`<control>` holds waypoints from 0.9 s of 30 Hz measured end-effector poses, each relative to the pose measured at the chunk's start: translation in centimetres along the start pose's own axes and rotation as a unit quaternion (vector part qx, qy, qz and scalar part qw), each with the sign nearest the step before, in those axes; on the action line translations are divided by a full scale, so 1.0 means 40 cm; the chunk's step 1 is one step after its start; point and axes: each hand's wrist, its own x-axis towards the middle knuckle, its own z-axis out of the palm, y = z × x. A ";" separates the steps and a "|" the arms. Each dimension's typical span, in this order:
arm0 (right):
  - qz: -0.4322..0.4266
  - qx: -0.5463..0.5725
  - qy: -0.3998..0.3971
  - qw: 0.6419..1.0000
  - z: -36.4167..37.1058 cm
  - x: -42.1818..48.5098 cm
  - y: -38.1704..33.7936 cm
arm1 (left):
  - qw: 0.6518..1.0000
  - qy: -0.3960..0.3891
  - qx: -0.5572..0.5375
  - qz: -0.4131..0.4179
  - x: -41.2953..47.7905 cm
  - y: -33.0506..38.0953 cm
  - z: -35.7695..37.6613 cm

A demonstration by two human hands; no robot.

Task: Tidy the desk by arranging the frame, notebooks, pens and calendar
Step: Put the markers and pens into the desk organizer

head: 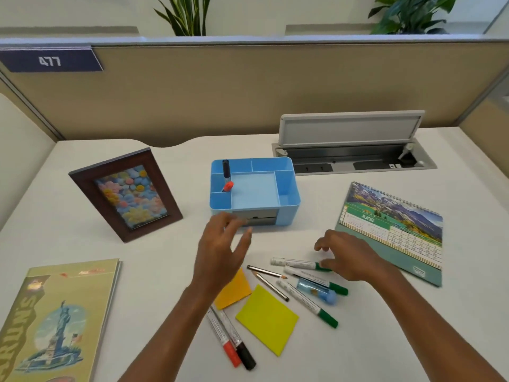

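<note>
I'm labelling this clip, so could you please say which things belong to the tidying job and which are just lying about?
Job: frame, notebook, calendar, green markers, pencils, blue organizer.
Lying about: sticky notes, open cable hatch, plants.

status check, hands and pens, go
Left hand open, empty, by blue organizer. Right hand open over green-capped marker. Loose pens on desk; nothing blocking.

Both forearms bare, entering from bottom edge, angled up and inward. Left hand (pixel 220 252): raised, fingers spread and loosely curved, thumb apart from the rest, nothing in its grasp; slightly motion-blurred. Right hand (pixel 349 253): palm down, low, fingers curled and splayed toward the left, thumb tucked beneath; empty as far as visible. Hands near each other, not touching.
</note>
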 end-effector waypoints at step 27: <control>-0.123 0.400 0.172 0.892 -0.188 -0.044 0.023 | 0.893 -0.391 0.166 0.149 -0.135 0.348 0.294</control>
